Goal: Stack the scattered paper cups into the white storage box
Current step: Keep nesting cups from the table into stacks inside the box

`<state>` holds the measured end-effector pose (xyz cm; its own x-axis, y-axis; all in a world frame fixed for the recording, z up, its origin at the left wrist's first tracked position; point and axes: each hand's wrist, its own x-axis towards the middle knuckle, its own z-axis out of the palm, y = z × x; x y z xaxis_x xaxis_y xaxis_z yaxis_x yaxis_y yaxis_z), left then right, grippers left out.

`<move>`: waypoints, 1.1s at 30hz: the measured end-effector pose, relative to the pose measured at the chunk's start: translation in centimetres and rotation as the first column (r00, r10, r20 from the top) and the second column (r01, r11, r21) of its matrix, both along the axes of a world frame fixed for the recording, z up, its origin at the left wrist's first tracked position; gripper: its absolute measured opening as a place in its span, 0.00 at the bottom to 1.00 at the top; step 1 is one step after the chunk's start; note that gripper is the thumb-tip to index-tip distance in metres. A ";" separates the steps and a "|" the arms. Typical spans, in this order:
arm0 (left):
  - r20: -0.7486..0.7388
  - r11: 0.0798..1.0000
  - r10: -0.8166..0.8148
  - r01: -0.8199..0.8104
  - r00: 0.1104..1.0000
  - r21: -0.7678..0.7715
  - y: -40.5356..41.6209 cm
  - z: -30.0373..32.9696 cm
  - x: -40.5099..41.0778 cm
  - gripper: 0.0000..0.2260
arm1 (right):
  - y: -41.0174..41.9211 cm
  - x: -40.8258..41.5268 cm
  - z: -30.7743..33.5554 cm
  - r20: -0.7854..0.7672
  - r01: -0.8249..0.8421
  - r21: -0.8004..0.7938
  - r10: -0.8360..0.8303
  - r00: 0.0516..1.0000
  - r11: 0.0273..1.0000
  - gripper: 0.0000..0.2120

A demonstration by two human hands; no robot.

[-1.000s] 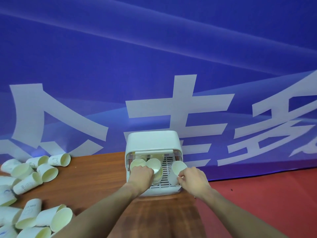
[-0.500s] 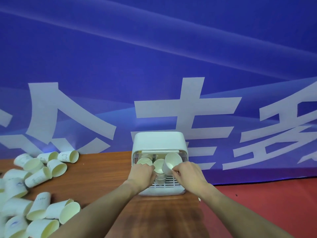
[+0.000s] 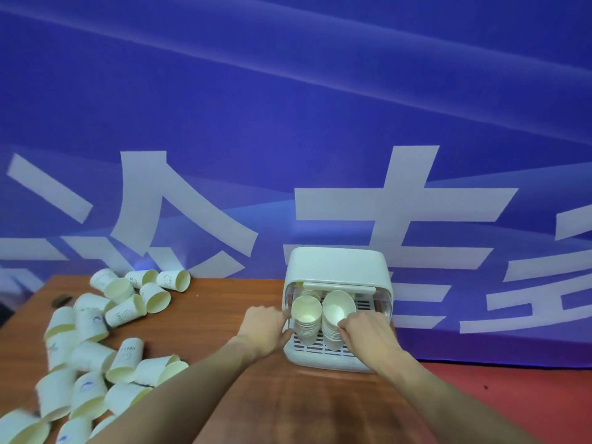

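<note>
The white storage box (image 3: 336, 263) stands open-fronted at the right end of the wooden table, with a slatted floor. Two stacks of paper cups stand inside it: a left stack (image 3: 307, 318) and a right stack (image 3: 338, 310). My left hand (image 3: 264, 328) grips the left stack from its left side. My right hand (image 3: 365, 333) holds the right stack at its lower right, fingers curled on the cups. Many loose paper cups (image 3: 93, 341) lie scattered on their sides over the table's left part.
A blue banner with large white characters (image 3: 288, 123) hangs close behind the table. A small dark object (image 3: 62, 299) lies near the far-left table edge. Red floor (image 3: 512, 395) shows right of the table. Bare wood (image 3: 224, 299) lies between the cup pile and the box.
The cup my right hand carried has gone down onto the right stack inside the box. My left hand shifted to the left stack's side. The camera swung left.
</note>
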<state>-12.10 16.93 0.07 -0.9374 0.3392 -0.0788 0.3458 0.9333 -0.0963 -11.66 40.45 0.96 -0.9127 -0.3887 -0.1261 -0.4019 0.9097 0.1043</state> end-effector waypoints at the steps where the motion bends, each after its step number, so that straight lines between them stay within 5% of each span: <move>1: 0.003 1.000 0.005 -0.005 1.000 -0.005 -0.2 0.0 0.0 0.16 | -0.3 -0.2 -0.1 0.008 -0.002 0.010 0.002 1.000 1.000 0.10; 24: 0.132 0.995 0.011 0.002 0.991 -0.101 -2.9 -2.6 -1.4 0.16 | -1.3 -2.1 -3.7 0.226 0.122 0.050 -0.130 0.965 0.991 0.10; 33: 0.126 0.998 0.064 -0.060 0.990 -0.032 -5.1 -2.1 -2.3 0.19 | -2.3 -3.4 -1.0 0.206 0.074 -0.100 -0.052 0.977 0.992 0.15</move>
<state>-14.43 11.79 -1.99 -0.9383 0.2767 -0.2074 0.2984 0.9509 -0.0817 -15.10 38.10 -0.09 -0.8955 -0.3526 -0.2717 -0.3463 0.9353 -0.0723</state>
